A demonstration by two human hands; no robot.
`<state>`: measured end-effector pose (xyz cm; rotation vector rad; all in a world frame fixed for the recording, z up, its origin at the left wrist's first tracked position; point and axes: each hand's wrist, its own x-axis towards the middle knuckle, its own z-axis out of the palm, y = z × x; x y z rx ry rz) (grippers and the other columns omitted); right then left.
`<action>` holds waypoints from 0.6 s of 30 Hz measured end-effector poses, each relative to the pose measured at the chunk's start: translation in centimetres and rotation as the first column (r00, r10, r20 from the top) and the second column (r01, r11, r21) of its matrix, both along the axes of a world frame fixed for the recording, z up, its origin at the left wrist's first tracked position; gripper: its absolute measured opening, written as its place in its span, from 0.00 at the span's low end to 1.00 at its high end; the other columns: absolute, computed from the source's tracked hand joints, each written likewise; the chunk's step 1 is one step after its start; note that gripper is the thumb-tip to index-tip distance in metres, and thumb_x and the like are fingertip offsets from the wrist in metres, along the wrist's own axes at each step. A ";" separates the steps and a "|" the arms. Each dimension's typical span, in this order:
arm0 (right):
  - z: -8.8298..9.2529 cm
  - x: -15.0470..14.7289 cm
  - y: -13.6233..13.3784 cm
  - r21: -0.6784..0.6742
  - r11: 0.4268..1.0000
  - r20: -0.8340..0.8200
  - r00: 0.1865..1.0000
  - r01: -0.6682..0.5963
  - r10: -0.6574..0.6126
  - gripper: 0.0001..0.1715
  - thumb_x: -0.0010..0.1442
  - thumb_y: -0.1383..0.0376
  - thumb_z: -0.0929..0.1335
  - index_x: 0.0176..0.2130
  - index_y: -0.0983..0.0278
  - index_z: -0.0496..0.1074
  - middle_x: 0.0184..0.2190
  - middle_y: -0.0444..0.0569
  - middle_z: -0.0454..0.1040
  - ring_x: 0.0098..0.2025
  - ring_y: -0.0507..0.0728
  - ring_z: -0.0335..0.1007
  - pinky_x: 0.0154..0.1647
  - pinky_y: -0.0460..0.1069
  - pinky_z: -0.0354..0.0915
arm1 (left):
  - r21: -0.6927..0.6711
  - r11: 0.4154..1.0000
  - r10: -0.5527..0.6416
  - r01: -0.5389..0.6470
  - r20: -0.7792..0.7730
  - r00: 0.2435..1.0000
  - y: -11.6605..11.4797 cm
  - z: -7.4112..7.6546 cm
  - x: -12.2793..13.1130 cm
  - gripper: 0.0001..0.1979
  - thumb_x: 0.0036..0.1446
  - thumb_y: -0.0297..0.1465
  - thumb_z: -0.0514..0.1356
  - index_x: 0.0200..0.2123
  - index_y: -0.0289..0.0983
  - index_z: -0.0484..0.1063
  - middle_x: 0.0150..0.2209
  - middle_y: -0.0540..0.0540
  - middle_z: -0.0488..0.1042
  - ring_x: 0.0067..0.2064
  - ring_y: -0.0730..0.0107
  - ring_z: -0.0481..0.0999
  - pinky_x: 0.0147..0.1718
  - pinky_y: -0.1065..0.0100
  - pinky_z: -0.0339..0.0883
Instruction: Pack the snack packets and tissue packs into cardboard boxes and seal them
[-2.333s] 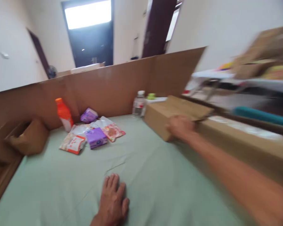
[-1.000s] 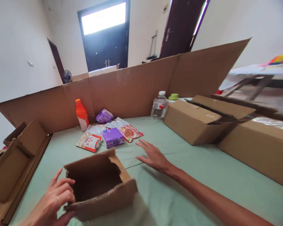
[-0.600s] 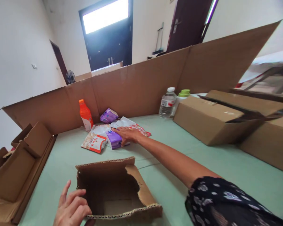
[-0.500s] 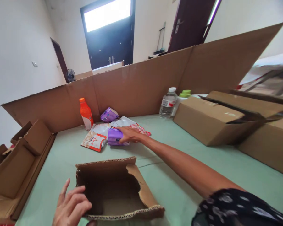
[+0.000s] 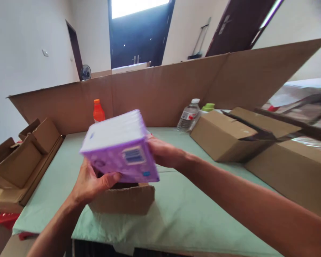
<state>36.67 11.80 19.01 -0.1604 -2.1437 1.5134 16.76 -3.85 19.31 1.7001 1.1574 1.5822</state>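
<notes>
Both my hands hold a purple and white soft pack [image 5: 120,148], raised close to the camera and slightly blurred. My left hand [image 5: 92,180] grips its lower left side, thumb on the front. My right hand [image 5: 163,154] grips its right end. Directly beneath the pack sits a small open cardboard box [image 5: 125,198] on the green table cover [image 5: 182,210]; most of its opening is hidden by the pack.
An orange bottle [image 5: 98,111] stands behind the pack against a tall cardboard wall [image 5: 176,89]. A water bottle [image 5: 188,116] and a green-capped container [image 5: 208,107] stand beside closed boxes [image 5: 224,134] at right. Flattened cartons [image 5: 18,157] lie at left.
My right hand picked the purple pack from the pile of packets and brought it toward me over the small box. My left hand left the box rim and took hold of the pack.
</notes>
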 end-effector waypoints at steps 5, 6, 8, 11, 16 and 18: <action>3.4 -0.1 -2.4 0.188 0.981 -0.086 0.996 0.042 -0.027 0.46 0.58 0.33 0.68 0.65 0.55 0.69 0.62 0.55 0.72 0.61 0.67 0.69 0.62 0.64 0.65 | -0.102 0.992 0.076 -0.075 0.006 0.997 -1.7 0.4 -0.5 0.38 0.50 0.46 0.74 0.61 0.37 0.69 0.48 0.38 0.82 0.48 0.49 0.83 0.46 0.55 0.80; 4.0 0.4 -2.7 0.219 0.974 -0.093 0.995 0.055 -0.036 0.52 0.55 0.33 0.70 0.68 0.53 0.64 0.65 0.55 0.69 0.64 0.68 0.67 0.63 0.65 0.64 | -0.079 0.990 0.116 -0.118 -0.025 0.993 -2.0 0.1 -0.6 0.41 0.49 0.44 0.74 0.63 0.38 0.66 0.51 0.38 0.81 0.50 0.49 0.82 0.48 0.55 0.79; 5.1 1.3 -3.6 0.335 0.939 -0.033 0.997 0.072 -0.064 0.62 0.50 0.35 0.75 0.73 0.52 0.55 0.68 0.55 0.65 0.66 0.70 0.64 0.65 0.65 0.63 | -0.034 0.985 0.163 -0.167 -0.095 0.982 -2.1 -0.9 -0.6 0.45 0.49 0.43 0.74 0.66 0.39 0.61 0.57 0.36 0.78 0.55 0.48 0.80 0.53 0.53 0.77; 6.2 1.7 -5.4 0.573 0.808 0.088 0.970 0.138 -0.228 0.58 0.48 0.46 0.79 0.71 0.53 0.61 0.63 0.52 0.72 0.61 0.69 0.70 0.63 0.63 0.65 | 0.008 0.987 0.159 -0.162 -0.239 0.958 -1.7 -2.1 -0.9 0.48 0.54 0.45 0.72 0.71 0.42 0.53 0.64 0.34 0.70 0.62 0.47 0.73 0.60 0.48 0.70; 6.3 2.0 -6.0 0.599 0.709 0.027 0.876 0.372 -0.482 0.34 0.54 0.53 0.75 0.59 0.56 0.73 0.43 0.47 0.79 0.41 0.63 0.77 0.43 0.56 0.72 | 0.022 0.988 0.136 -0.151 -0.582 0.802 -2.5 -2.6 -3.6 0.52 0.62 0.50 0.64 0.75 0.42 0.34 0.67 0.30 0.66 0.66 0.42 0.68 0.63 0.35 0.62; 5.7 2.0 -5.5 0.569 0.718 0.050 0.855 0.400 -0.516 0.36 0.53 0.51 0.75 0.59 0.56 0.72 0.41 0.46 0.79 0.38 0.61 0.76 0.39 0.54 0.71 | 0.015 0.991 0.104 -0.136 -0.731 0.675 -3.6 -2.6 -4.6 0.42 0.65 0.46 0.61 0.74 0.40 0.45 0.58 0.33 0.76 0.60 0.44 0.75 0.64 0.29 0.55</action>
